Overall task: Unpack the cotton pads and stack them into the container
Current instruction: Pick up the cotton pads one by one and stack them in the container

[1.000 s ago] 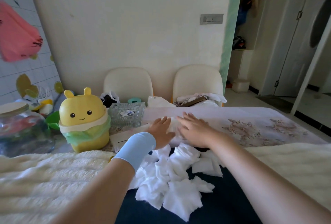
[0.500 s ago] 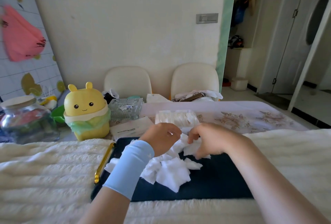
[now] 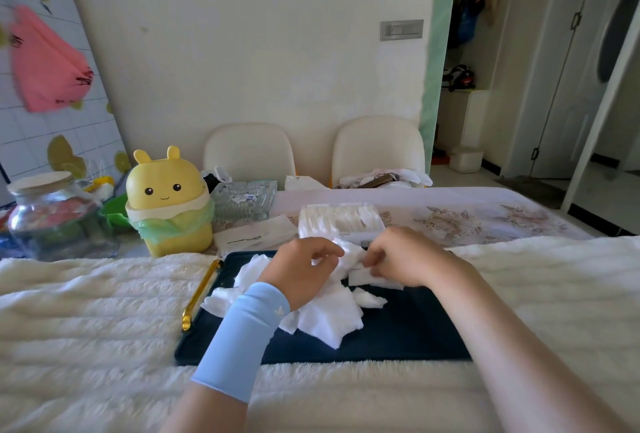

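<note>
Your left hand (image 3: 304, 270) and right hand (image 3: 405, 259) each curl their fingers around cotton pads (image 3: 329, 315) from the loose pile on the dark blue tray (image 3: 398, 335), just before the part-filled clear container (image 3: 341, 221) on the desk (image 3: 485, 221).

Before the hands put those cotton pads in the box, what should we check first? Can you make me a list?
1. Left hand and right hand both grip the bunch of pads between them: ok.
2. Bunch squared into a neat stack: cannot tell, the hands hide it.
3. Container stands close behind the tray: ok.
4. Room left in the container: cannot tell.
5. Tray emptied of pads: not ok, a loose pile lies there.
</note>
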### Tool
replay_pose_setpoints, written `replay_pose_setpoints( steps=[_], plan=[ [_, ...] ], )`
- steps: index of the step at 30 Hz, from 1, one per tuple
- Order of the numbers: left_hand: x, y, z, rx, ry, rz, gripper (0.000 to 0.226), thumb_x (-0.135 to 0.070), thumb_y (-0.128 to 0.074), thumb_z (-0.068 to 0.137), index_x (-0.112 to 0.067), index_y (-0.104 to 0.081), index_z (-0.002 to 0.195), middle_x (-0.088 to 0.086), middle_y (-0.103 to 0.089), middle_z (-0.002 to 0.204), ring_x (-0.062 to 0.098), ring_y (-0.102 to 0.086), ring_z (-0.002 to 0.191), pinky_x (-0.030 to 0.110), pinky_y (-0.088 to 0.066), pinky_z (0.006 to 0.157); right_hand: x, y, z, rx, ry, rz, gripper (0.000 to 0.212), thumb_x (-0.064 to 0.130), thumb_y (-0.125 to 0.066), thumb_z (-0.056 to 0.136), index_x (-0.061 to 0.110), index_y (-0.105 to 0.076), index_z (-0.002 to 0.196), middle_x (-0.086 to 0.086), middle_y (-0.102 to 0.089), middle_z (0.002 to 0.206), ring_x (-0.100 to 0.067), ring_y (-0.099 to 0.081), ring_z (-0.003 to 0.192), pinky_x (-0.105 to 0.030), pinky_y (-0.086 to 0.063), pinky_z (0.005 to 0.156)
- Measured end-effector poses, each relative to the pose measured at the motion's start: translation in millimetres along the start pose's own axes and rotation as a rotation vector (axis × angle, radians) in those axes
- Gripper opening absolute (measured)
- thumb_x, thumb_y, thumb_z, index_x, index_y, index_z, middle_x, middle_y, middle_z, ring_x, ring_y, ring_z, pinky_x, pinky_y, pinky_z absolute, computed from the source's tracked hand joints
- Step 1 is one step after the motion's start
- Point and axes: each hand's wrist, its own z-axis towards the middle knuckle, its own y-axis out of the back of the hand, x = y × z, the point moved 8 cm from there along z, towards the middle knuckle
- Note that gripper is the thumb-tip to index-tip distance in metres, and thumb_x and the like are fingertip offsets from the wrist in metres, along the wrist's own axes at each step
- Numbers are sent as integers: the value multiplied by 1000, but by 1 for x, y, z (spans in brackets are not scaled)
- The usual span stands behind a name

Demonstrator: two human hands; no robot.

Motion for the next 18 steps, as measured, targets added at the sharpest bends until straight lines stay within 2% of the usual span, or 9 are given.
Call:
replay_pose_setpoints(
  steps=[3, 5, 8, 10, 13, 14, 16, 18],
  plan=[
    [3, 5, -2, -28, 0, 6, 20, -29, -57, 96, -42, -70, 104, -18, -67, 113, -1, -59, 107, 17, -46, 90, 4, 13, -1, -40, 35, 55, 15, 25, -70, 91, 36, -76, 100, 20, -69, 105, -6, -64, 95, -23, -47, 81],
    [2, 8, -4, -56, -26, -21, 20, -32, -61, 94, -41, -68, 110, -21, -66, 114, -4, -58, 107, 21, -48, 94, 8, 23, -4, -47, 68, 164, 11, 25, -70, 91, 35, -74, 94, 20, -69, 92, -1, -63, 84, -18, -45, 71],
    [-10, 9, -9, -62, -88, -148, 43, -38, -74, 84, -40, -59, 124, -22, -64, 115, -7, -58, 106, 18, -47, 95, 20, 38, -12, -32, 121, 408, 13, 20, -65, 94, 27, -76, 96, 13, -69, 71, -4, -60, 61, -13, -42, 59],
    [-16, 10, -11, -69, -85, -242, 42, -33, -78, 82, -41, -61, 119, -16, -69, 104, -3, -65, 93, 19, -52, 88, 30, 41, -18, 6, 162, 531, 17, 19, -60, 99, 22, -77, 101, 9, -69, 69, -9, -57, 60, -11, -43, 59],
    [-17, 16, -13, -136, -45, -328, 14, -23, -72, 88, -32, -71, 99, -1, -75, 79, 20, -71, 78, 35, -58, 80, 40, 36, -22, 36, 176, 655, 23, 27, -54, 103, 16, -74, 106, 5, -66, 67, -12, -56, 59, -22, -46, 62],
    [-15, 18, -14, -156, -23, -352, 8, -22, -69, 90, -28, -72, 95, 0, -75, 75, 22, -70, 75, 37, -58, 77, 42, 35, -22, 46, 167, 711, 27, 35, -56, 102, 14, -73, 106, 3, -67, 67, -14, -57, 62, -26, -47, 64],
    [-11, 20, -15, -177, 23, -399, 9, -20, -65, 93, -18, -73, 91, 1, -76, 75, 16, -69, 68, 32, -57, 73, 44, 31, -22, 85, 149, 804, 45, 54, -62, 87, 14, -71, 106, 4, -71, 75, -18, -62, 70, -30, -46, 66],
    [-7, 21, -16, -182, 61, -449, 16, -19, -61, 95, -8, -71, 89, 2, -76, 75, 15, -69, 67, 28, -55, 70, 47, 29, -22, 80, 157, 743, 46, 56, -69, 79, 19, -72, 107, 7, -77, 91, -15, -70, 78, -28, -46, 67]
  ],
)
